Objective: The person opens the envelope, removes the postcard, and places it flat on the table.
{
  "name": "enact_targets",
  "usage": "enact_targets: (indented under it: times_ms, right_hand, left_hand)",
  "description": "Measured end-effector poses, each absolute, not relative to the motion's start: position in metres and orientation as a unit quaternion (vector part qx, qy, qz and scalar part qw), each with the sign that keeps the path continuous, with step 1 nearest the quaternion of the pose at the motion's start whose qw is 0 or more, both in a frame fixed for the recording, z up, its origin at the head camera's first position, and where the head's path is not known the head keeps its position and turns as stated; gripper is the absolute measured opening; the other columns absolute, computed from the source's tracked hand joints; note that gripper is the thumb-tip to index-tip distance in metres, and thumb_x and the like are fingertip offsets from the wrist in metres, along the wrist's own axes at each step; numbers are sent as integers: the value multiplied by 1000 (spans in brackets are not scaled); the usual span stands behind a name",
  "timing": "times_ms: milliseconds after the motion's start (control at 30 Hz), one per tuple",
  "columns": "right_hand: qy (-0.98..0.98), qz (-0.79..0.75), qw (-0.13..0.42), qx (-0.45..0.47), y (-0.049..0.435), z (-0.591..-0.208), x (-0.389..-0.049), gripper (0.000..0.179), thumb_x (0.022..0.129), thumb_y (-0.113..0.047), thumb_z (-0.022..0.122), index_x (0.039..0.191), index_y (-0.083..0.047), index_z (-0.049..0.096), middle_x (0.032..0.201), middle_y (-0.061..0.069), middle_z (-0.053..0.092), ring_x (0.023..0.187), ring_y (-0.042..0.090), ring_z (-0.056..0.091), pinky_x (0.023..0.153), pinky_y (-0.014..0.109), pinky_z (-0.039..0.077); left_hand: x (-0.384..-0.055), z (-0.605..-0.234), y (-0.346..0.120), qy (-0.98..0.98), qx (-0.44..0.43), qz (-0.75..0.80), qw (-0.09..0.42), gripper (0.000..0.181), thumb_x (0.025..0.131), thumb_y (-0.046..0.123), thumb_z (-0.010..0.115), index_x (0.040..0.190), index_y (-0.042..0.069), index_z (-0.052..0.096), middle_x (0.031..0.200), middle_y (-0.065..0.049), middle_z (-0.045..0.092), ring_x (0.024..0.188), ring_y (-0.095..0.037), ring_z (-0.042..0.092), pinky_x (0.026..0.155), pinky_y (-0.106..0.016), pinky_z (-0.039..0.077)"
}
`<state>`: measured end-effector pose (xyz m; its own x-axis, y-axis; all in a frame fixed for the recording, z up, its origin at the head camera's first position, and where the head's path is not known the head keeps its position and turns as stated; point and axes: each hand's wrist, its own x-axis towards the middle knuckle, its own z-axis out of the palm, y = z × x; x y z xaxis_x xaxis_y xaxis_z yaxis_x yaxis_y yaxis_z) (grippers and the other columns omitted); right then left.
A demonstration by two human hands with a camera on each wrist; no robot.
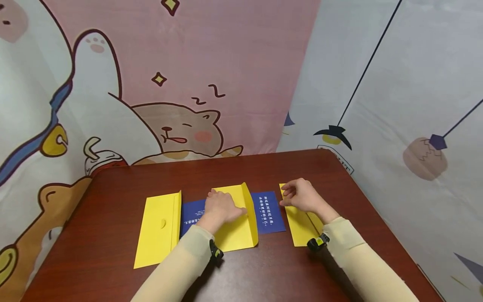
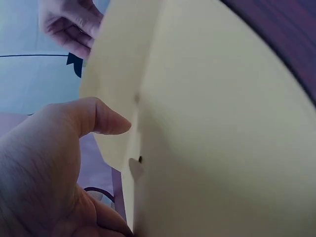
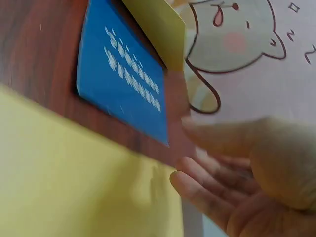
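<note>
In the head view my left hand (image 1: 223, 207) lies over the middle yellow envelope (image 1: 235, 237), whose flap (image 1: 250, 218) stands raised along its right side. The left wrist view has the thumb stretched toward the crease of this envelope (image 2: 222, 123), with the other fingers at its edge, partly hidden. Loosely bent and holding nothing, my right hand (image 1: 303, 196) hovers over the top of the right yellow envelope (image 1: 298, 228). A blue card with white writing (image 1: 268, 212) lies between these two envelopes. Another blue card (image 1: 191, 214) is partly covered by my left hand and the middle envelope.
A third yellow envelope (image 1: 156, 230) with a small half-round tab lies at the left. Everything rests on a dark red-brown wooden table (image 1: 264, 277). Behind it hangs a cartoon-printed cloth (image 1: 256, 84), and more printed cloth (image 1: 415, 105) borders the right side.
</note>
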<state>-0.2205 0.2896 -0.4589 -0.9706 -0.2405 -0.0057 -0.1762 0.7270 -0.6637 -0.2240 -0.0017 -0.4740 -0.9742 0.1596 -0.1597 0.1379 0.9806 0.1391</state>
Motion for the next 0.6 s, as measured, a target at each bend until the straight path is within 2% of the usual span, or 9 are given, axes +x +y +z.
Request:
enact_targets:
  times_ms: [67,167,233,300,333,433,533,600]
  right_hand:
    - [934,-323,45,-145,298,-454,-219,53,82,-10,92,126,9,70,110,16,74,97,29,72,86,45,61]
    - [941,-282,70,-172,309,-446,-214,62,83,-16,92,135,6,66,127,18,70,115,36,67,98,52,56]
    - [944,-264,92,-173,315,-442,-211,68,83,-18,92,141,3,64,135,19,67,124,39,62,104,55,52]
    - [945,-251,112,-174,319,-440,-207,74,83,-20,93,146,0,60,141,18,63,131,40,57,109,57,48]
    - [946,-246,121,-175,322,-439,-206,77,83,-20,93,148,-1,58,144,19,61,134,40,55,111,58,45]
    - [948,-227,138,-177,329,-438,-203,85,81,-21,94,152,0,52,151,20,56,140,41,50,115,59,41]
    - [950,-204,154,-178,337,-440,-202,94,78,-24,96,155,2,48,154,21,52,140,42,49,116,59,39]
    - [951,-189,169,-176,341,-443,-203,101,76,-26,98,157,2,44,154,22,51,138,41,51,115,59,40]
  left_hand:
    - [-225,-471,-4,990,70,82,93,76,83,74,64,104,1,72,117,-25,66,113,-43,61,91,-50,56]
    - [-227,-464,-7,985,62,113,111,68,86,73,64,90,6,73,100,-19,65,95,-35,60,79,-47,56]
    - [-227,-456,-7,983,59,128,113,67,87,71,63,90,6,75,105,-21,66,99,-37,61,82,-49,56]
    - [-228,-449,-5,983,63,135,104,73,89,70,63,108,1,78,124,-26,66,117,-43,60,95,-54,54]
    - [-227,-445,-3,983,70,138,97,80,90,70,63,122,-3,74,137,-29,62,128,-47,56,103,-57,50]
    - [-226,-437,13,981,125,131,75,104,92,71,62,156,-9,43,164,-32,34,152,-49,32,120,-59,32]
    - [-222,-436,40,969,212,105,71,116,91,75,62,166,-4,21,173,-23,16,159,-40,16,126,-55,19]
    - [-219,-440,61,957,271,77,72,123,88,81,62,168,2,14,175,-17,9,161,-34,9,127,-55,14]
